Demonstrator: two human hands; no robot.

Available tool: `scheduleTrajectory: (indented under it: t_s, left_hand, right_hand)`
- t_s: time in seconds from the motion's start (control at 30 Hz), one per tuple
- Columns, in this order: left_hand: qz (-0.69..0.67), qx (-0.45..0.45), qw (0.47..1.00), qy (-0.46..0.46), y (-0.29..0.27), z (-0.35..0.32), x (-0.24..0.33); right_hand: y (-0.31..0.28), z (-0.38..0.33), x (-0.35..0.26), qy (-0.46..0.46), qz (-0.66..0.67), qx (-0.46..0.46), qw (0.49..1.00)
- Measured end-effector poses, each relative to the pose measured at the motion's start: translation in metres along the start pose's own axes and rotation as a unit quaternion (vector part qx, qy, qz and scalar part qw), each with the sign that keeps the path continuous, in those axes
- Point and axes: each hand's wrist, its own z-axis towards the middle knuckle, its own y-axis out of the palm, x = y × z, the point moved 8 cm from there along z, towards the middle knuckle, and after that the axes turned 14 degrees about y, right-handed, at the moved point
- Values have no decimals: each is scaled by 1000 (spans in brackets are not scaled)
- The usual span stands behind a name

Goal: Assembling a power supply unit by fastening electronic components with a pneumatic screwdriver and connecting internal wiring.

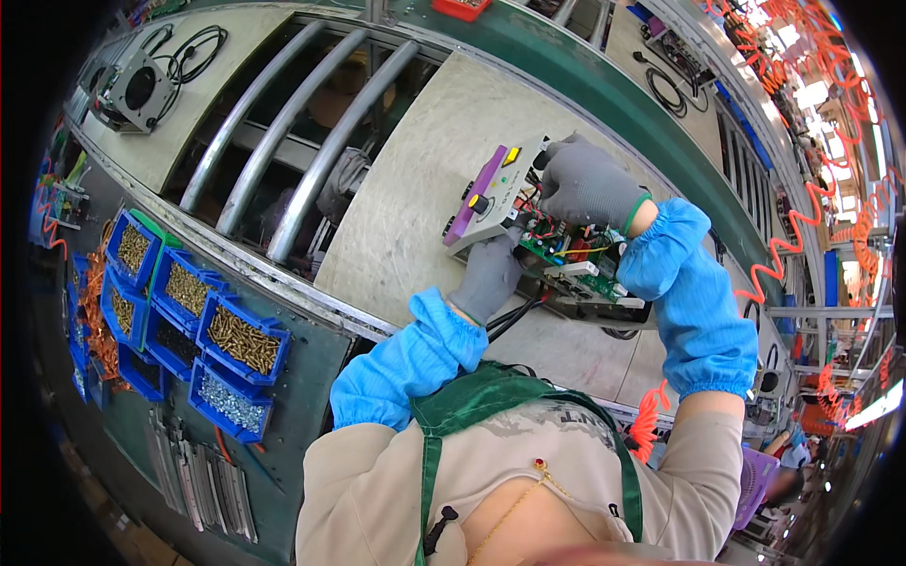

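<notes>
An open electronic unit lies in front of me on the worktop, its green circuit board (pixel 540 247) exposed. At its left side, a white front panel (pixel 511 193) with a purple strip, a yellow switch and a black knob leans at a tilt. My left hand (pixel 488 276), in a grey glove, grips the panel's near end with its fingertips partly hidden. Over the board's far part is my right hand (pixel 590 184), also gloved, its fingers curled in behind the panel's far end. What those fingers hold is hidden. Black cables (pixel 510 319) run out near my left wrist.
Blue bins (pixel 241 341) of screws and small metal parts stand at left, above a stack of metal strips (pixel 200 476). Metal rollers (pixel 335 156) cross a gap beyond them. Another unit with a fan (pixel 140 90) sits far left. Orange coiled hoses (pixel 802 222) hang at right.
</notes>
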Motion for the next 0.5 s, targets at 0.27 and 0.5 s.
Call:
scheduleTrajectory:
  t_s: [0.27, 0.5]
  left_hand:
    - [37, -60, 997, -27, 28, -11, 12]
    - [49, -62, 996, -35, 30, -16, 15]
  right_hand:
    - [-8, -6, 10, 42, 35, 1, 998]
    - [-4, -9, 2, -13, 1, 43, 999]
